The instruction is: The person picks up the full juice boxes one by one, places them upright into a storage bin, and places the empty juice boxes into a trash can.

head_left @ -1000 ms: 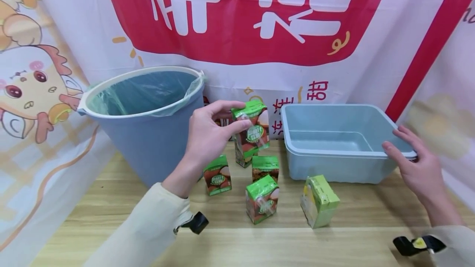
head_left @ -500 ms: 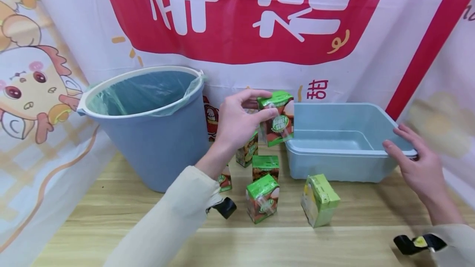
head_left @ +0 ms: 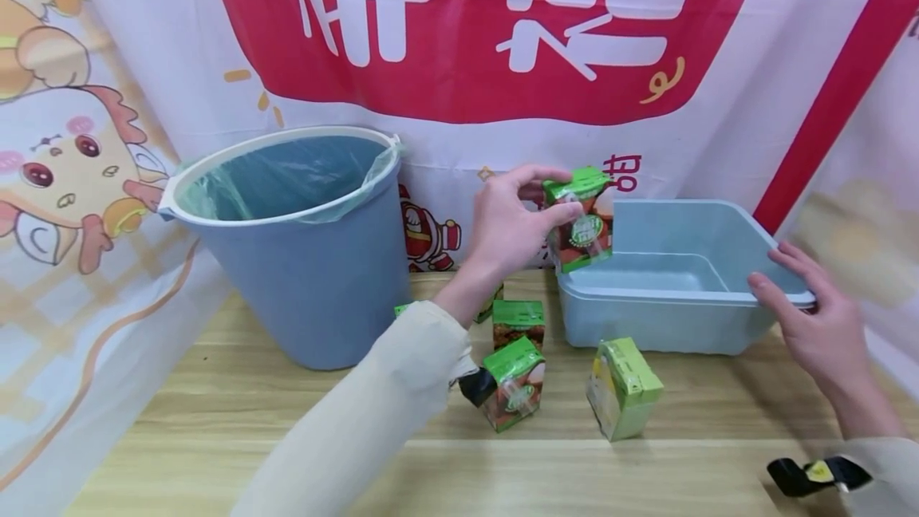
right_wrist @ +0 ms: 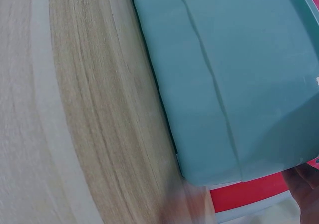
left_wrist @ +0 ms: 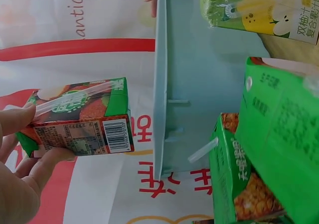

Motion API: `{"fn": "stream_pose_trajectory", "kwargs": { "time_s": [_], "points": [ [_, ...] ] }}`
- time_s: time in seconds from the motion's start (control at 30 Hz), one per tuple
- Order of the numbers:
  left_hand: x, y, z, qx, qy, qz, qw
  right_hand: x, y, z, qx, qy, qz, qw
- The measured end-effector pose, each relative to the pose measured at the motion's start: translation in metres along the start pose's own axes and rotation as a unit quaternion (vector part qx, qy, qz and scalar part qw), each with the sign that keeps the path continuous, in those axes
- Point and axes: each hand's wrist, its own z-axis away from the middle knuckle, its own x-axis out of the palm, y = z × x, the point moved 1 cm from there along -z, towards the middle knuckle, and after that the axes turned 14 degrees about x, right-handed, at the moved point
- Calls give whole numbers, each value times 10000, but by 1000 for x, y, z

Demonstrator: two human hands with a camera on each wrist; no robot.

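My left hand (head_left: 513, 222) pinches a red and green juice carton (head_left: 583, 222) between thumb and fingers, in the air at the left end of the light blue tub (head_left: 668, 317). In the left wrist view the held carton (left_wrist: 77, 119) shows its barcode and a straw on its side. At the tub's right rim, my right hand (head_left: 826, 325) holds the corner, thumb on the near edge. A green-topped carton (head_left: 515, 389), a brown and green one (head_left: 518, 321) and a yellow-green one (head_left: 623, 389) stand on the table, in front of and left of the tub.
A tall blue bin (head_left: 316, 286) with a clear liner stands at the left. Two more cartons are mostly hidden behind my left forearm. A printed cloth (head_left: 459, 142) hangs behind the wooden table (head_left: 287, 437).
My left hand has moved right with the carton, from above the standing cartons to the tub's left end. The right hand keeps its place on the rim.
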Motion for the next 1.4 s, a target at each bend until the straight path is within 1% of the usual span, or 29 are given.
{"fn": "stream_pose_trajectory", "kwargs": {
  "time_s": [0.13,0.2,0.43,0.57,0.67,0.8,0.93,1.0,1.17,1.4],
  "points": [
    [9,-2,-3,42,-3,-104,9999,0,2,0,-18,37,-4,10000],
    [13,-3,-4,13,-13,-99,9999,-1,3,0,-49,50,-14,10000],
    [25,-8,-10,-293,-181,68,9994,0,4,1,-63,89,27,9999],
    [33,-12,-13,-362,-45,168,9992,0,3,2,-43,76,27,10000],
    [42,-14,-14,-455,139,247,9986,-1,3,2,-34,46,9,10000],
    [53,-19,-15,-627,341,159,9973,-1,3,0,-27,55,24,10000],
    [62,-25,-15,-805,423,122,9958,0,4,0,-32,87,49,9999],
    [66,-28,-14,-833,399,90,9957,0,5,0,-45,93,42,9999],
    [72,-34,-12,-832,247,-249,9959,1,4,0,-61,102,39,9999],
    [79,-42,-12,-900,5,-420,9951,2,2,1,-74,83,19,9999]
  ]
}}
